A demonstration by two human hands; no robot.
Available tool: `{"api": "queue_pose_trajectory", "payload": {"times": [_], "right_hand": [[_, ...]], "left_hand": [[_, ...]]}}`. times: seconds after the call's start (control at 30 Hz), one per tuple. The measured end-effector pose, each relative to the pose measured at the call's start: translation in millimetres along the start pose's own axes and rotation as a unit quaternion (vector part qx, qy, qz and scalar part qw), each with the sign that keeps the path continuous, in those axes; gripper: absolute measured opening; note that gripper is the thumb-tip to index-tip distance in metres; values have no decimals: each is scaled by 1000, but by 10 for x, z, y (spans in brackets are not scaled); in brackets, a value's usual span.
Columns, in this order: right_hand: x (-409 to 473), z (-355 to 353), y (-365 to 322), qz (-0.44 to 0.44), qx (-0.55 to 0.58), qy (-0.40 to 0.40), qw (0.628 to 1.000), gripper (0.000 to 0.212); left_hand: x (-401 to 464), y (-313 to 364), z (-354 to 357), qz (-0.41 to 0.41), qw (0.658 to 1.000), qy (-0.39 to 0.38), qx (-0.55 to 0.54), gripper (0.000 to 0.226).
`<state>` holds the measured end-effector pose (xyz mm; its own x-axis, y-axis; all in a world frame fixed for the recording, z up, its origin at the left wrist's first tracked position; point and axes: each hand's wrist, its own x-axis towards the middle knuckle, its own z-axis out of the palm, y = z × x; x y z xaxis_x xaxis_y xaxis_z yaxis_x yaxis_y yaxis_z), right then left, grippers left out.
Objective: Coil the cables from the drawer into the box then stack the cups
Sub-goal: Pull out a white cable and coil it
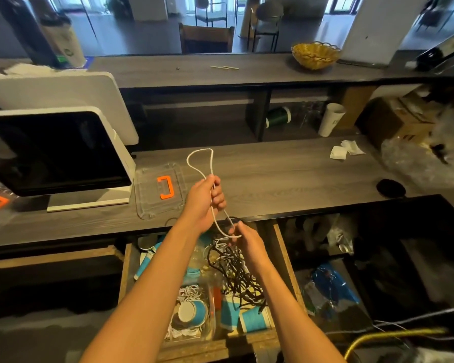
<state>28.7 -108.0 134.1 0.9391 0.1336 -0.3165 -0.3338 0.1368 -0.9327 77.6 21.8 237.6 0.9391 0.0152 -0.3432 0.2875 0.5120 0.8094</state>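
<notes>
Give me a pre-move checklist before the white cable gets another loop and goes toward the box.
1. Left hand grips the white cable, loop standing above the fist: ok.
2. Right hand pinches the cable's lower run: ok.
3. White cable free of the black cables in the drawer: cannot tell, they overlap under the right hand.
4. Clear lid with orange handle is off, lying on the desk: ok.
5. Box ready to receive: cannot tell; a clear container sits in the drawer.
6. Cups stacked: not ok, blue cups lie loose.
</notes>
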Motion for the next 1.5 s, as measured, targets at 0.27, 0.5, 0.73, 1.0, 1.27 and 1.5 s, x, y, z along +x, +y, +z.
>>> {"api": "queue_pose_trajectory", "payload": {"times": [0.27,0.5,0.73,1.0,1.27,1.5], "right_hand": [[88,151,-784,-74,8,42,996,27],[95,61,-843,10,6,151,988,24],[124,58,-363,90,83,266,956,17],[93,197,-51,131,-78,163,975,28],[-230,621,-249,103,127,-106,981,63],[-349,749,-395,52,212,-106,970,44]], "left_hand": [[-81,9,-168,24,998,32,44,32],[-257,-60,-521,-103,975,56,190,26],[-488,-43,-748,-108,990,80,37,21],[-561,101,-745,-80,985,20,-154,24],[-405,280,-546,-63,950,16,-304,20],[-332,162,-625,-12,995,94,-13,21]]}}
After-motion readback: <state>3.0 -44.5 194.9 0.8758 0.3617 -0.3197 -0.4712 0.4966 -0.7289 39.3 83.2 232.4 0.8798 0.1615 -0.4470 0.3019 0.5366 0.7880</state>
